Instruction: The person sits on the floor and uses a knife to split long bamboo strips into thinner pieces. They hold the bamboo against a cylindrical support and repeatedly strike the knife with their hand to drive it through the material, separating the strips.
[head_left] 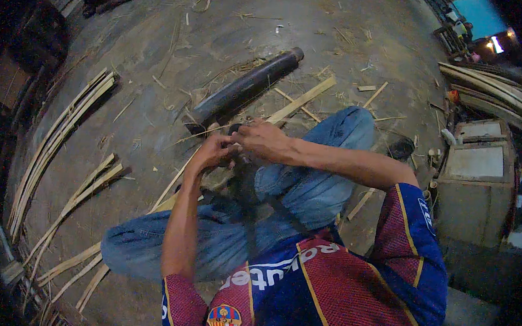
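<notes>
My left hand (pixel 215 151) and my right hand (pixel 263 141) are close together over my crossed legs, fingers closed. A pale bamboo strip (pixel 303 100) slants in from the far right and runs beneath my right hand. From my left hand a narrow pale strip (pixel 179 173) leads down toward my left leg, seemingly the same piece, held in the fingers. Something small and dark (pixel 235 128) shows at the fingertips of my right hand; its kind is hidden. Just beyond the hands, a long dark cylinder (pixel 247 87) lies on the floor.
Bundled bamboo strips (pixel 65 142) lie at the left, with more split strips (pixel 89 191) nearer me. Thin shavings litter the concrete floor (pixel 154 55). At the right stand a worn cabinet (pixel 478 170) and a stack of bamboo lengths (pixel 492 90). A dark shape (pixel 401 149) lies past my right knee.
</notes>
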{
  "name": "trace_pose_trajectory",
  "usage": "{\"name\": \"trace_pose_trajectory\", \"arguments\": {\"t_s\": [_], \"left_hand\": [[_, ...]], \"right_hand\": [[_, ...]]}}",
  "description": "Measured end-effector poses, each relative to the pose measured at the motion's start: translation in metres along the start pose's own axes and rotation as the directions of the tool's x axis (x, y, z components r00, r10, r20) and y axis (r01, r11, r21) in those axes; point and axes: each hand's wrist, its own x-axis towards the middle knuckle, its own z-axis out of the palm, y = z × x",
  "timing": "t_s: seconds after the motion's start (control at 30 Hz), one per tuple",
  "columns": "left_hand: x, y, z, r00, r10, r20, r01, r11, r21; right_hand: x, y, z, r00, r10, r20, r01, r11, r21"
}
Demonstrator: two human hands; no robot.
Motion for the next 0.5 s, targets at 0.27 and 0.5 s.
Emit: {"name": "trace_pose_trajectory", "arguments": {"t_s": [0.27,0.5], "left_hand": [[-0.007,0.025,0.015,0.997,-0.073,-0.028,0.067,0.983,-0.173],[0.003,0.015,0.027,0.982,0.005,-0.188,0.01,0.997,0.076]], "right_hand": [[-0.004,0.006,-0.007,0.993,-0.079,-0.09,0.078,0.997,-0.011],[0.001,0.011,-0.017,0.993,-0.07,-0.094,0.062,0.994,-0.087]]}}
